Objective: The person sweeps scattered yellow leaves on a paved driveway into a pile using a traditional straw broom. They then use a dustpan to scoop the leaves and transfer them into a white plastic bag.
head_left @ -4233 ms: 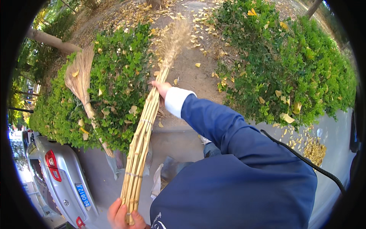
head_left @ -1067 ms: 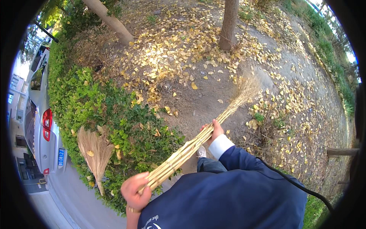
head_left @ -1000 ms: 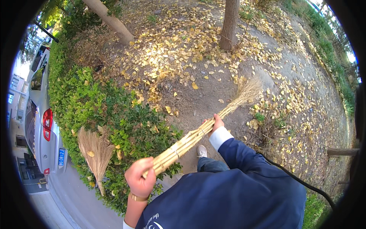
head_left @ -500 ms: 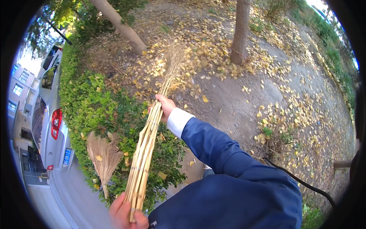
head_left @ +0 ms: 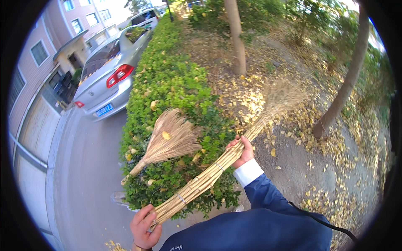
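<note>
The left hand [head_left: 145,226] sits near the lower edge, fingers curled tight around the butt end of a long bamboo broom [head_left: 209,178]. The right arm, in a dark blue sleeve with a white cuff, reaches forward, and the right hand [head_left: 241,149] grips the bundled handle farther up. The broom slants up to the right, its bristles over leaf-strewn dirt [head_left: 293,125]. A second, smaller broom [head_left: 169,140] lies on the hedge [head_left: 171,83], left of the hands. A silver car [head_left: 109,75] is parked far left.
</note>
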A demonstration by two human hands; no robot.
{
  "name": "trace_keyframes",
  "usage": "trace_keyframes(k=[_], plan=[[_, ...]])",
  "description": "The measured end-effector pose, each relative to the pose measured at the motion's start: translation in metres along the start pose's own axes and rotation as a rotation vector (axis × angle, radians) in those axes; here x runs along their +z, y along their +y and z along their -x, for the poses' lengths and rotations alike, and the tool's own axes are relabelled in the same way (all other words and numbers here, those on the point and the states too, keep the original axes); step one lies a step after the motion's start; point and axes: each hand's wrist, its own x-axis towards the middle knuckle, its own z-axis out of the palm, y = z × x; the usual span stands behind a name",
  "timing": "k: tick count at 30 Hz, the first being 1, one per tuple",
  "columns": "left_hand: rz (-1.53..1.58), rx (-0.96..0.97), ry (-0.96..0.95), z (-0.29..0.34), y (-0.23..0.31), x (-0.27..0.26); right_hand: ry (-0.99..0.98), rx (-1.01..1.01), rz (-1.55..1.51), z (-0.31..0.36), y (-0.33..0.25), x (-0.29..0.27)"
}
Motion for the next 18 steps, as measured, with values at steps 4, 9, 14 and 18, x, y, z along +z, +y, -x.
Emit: trace_keyframes(k=[4, 9, 14, 18], plan=[[-0.230, -0.064, 0.048, 0.057, -0.047, -0.044, -0.145, 0.063, 0.060, 0.034, 0.071, 0.015], [-0.340, -0.473, 0.055, 0.174, -0.110, -0.098, -0.407, 0.267, 0.186, 0.105, 0.200, 0.023], [-0.401, -0.848, -0.013, 0.329, -0.168, -0.137, -0.589, 0.564, 0.348, 0.192, 0.352, 0.019], [-0.347, -0.956, 0.071, 0.427, -0.177, -0.147, -0.594, 0.814, 0.494, 0.222, 0.449, 0.014]])
